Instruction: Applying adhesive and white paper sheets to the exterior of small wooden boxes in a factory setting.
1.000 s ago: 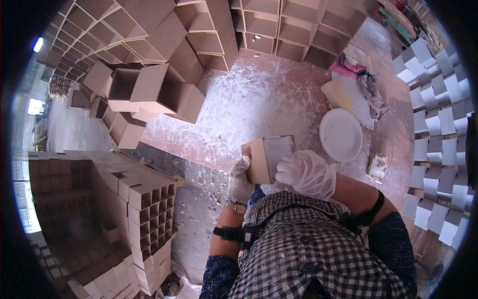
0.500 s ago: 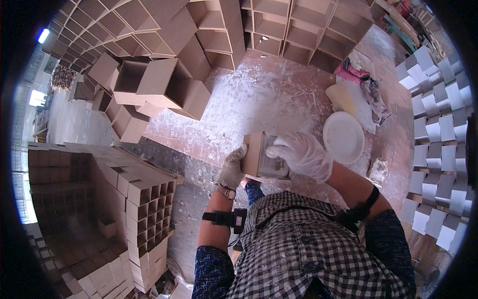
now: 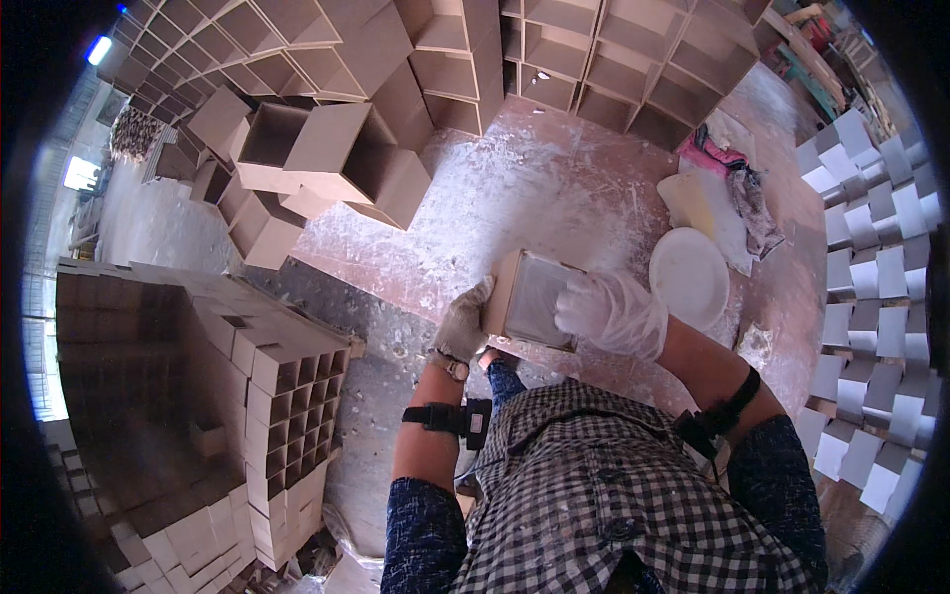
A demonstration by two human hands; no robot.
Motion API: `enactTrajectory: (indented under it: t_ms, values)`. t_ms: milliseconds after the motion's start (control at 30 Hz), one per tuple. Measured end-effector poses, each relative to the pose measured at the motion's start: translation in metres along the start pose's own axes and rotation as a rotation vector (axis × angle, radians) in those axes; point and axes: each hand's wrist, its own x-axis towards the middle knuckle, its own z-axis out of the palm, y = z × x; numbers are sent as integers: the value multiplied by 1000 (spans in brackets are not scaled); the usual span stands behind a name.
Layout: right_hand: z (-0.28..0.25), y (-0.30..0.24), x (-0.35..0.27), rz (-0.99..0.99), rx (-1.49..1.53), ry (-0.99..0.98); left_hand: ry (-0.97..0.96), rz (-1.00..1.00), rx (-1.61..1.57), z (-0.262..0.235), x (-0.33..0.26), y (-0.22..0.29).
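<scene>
Steady box, light glove

From where I stand, the red-brown worktop (image 3: 554, 173), smeared white, spreads beyond the worker. Open brown boxes (image 3: 341, 148) are piled at its far left; a round white basin (image 3: 690, 279) sits on the right. Between them, near the worker's body, is one box (image 3: 539, 297), its pale face turned up.

The knit-gloved left hand (image 3: 462, 325) clasps its left side. The right hand (image 3: 602, 315), in a translucent plastic glove, has its fingers bunched at the face's right part; whether they pinch anything, I can't tell.

I'd brace that left side firmly, work with even, gentle pressure right into the corners, and spare the edges.
</scene>
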Motion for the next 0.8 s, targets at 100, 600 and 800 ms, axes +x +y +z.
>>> enactTrajectory:
  t_ms: [100, 600, 800]
  values:
    - [12, -3, 11, 247, 221, 252, -36, -12, 21, -2, 5, 1]
    - [-2, -38, 2, 471, 596, -165, -88, -21, 257, 22, 1, 31]
    - [-12, 6, -9, 382, 144, -128, -65, 25, 308, 19, 0, 30]
